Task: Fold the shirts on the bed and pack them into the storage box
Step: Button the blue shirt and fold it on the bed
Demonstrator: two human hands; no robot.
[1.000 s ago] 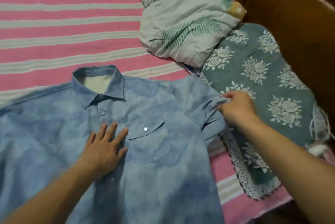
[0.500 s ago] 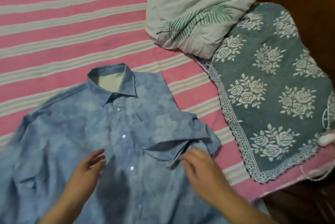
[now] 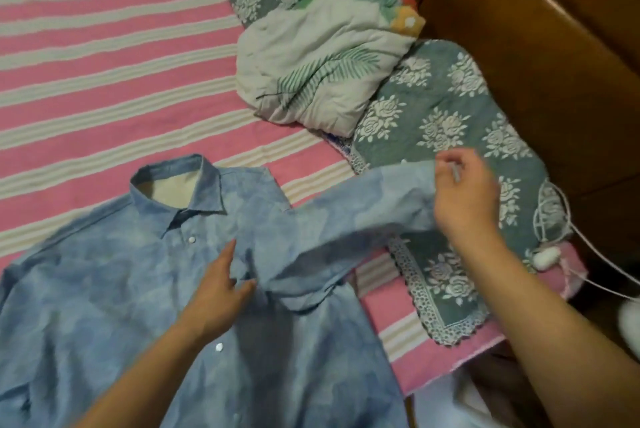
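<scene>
Covering pink-striped bed (image 3: 104, 81), blue shirt (image 3: 121, 289); hands: right (image 3: 465, 199) pinching sleeve (image 3: 363, 216), left (image 3: 216, 296) flat.

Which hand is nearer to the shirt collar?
Left. The left hand rests on the shirt front just below the collar; the right hand holds the sleeve end farther away.
</scene>
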